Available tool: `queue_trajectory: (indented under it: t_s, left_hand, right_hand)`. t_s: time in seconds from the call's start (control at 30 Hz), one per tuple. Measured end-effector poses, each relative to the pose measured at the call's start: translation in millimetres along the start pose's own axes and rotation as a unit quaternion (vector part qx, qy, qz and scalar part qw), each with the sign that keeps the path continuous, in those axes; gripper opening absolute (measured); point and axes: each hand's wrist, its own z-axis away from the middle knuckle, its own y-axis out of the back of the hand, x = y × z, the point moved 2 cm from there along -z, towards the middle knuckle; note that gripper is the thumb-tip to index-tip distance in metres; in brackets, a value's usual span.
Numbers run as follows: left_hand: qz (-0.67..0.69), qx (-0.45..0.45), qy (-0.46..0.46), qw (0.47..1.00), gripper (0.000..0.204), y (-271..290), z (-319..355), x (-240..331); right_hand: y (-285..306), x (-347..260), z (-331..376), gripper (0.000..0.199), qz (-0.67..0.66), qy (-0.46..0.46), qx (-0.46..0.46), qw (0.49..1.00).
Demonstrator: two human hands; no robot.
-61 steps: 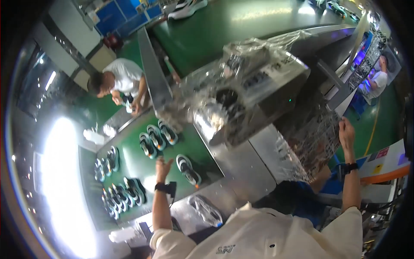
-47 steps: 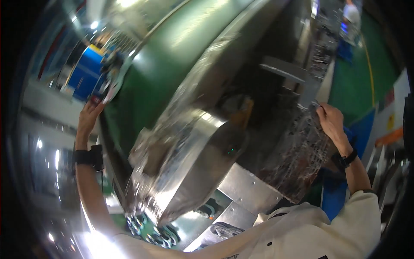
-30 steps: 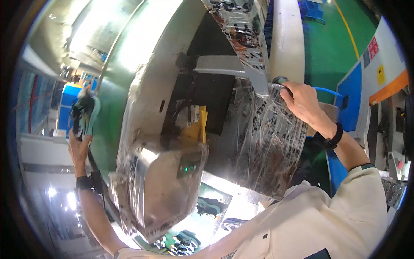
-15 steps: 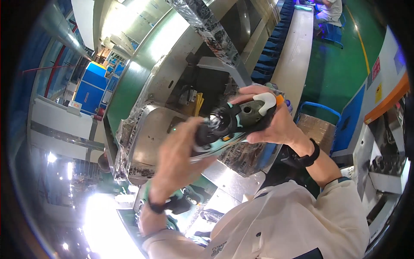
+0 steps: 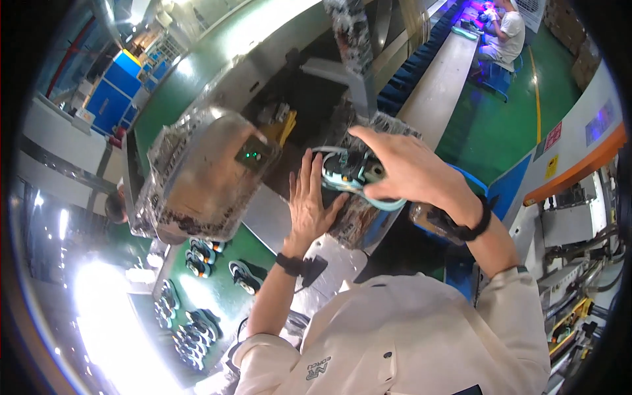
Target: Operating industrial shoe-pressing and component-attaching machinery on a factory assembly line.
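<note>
Shoe point(image 5: 343, 171) is btwn my hands, opening toward the cam, over the film-wrapped block point(image 5: 355, 227); from this angle I can't tell if it rests there. To do this well I'd keep pressure light & even from both ends, w/ fingers low by the sole & off the soft upper, so it won't roll or crease. Loose film might snag, so tips stay clear of it.

L hand point(image 5: 309, 197): fingers nearly straight, thumb splayed toward the shoe's near side, forearm up from the lower edge. R hand point(image 5: 411, 168): wide C at the other end, index clear of the shoe, thumb overlapping its near side, forearm angled in from lower R.

Further L: metal housing point(image 5: 204, 178) w/ green lights, then the green table point(image 5: 220, 289) w/ more shoes. Upper R, a seated co-worker point(image 5: 505, 33).
</note>
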Motion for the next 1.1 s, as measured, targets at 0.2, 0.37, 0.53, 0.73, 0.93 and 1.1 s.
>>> queue_trajectory:
  t_s: [0.2, 0.37, 0.53, 0.73, 0.93, 1.1]
  left_hand:
    - [0.026, 0.041, -0.015, 0.999, 0.092, -2, -1, -8]
    - [0.056, 0.04, -0.001, 0.998, 0.096, -9, 0, -19]
    - [0.084, 0.089, -0.035, 0.992, 0.097, -14, 3, -24]
    - [0.092, 0.115, -0.044, 0.988, 0.091, -17, 8, -25]
    - [0.075, 0.126, -0.072, 0.987, 0.088, -23, 9, -29]
    - [0.052, 0.111, -0.085, 0.989, 0.08, -30, 3, -24]
  right_hand:
    - [-36, -7, -26, 0.054, 0.092, -0.035, 0.013, 0.995]
    - [-47, -4, -28, 0.048, 0.108, -0.054, 0.022, 0.992]
    - [-51, 15, -31, 0.058, 0.109, -0.048, 0.083, 0.989]
    - [-58, 10, -28, 0.048, 0.064, -0.009, 0.183, 0.981]
    - [-59, 9, -12, 0.046, 0.055, -0.052, 0.241, 0.968]
    - [-57, 16, 21, 0.062, -0.019, -0.126, 0.277, 0.952]
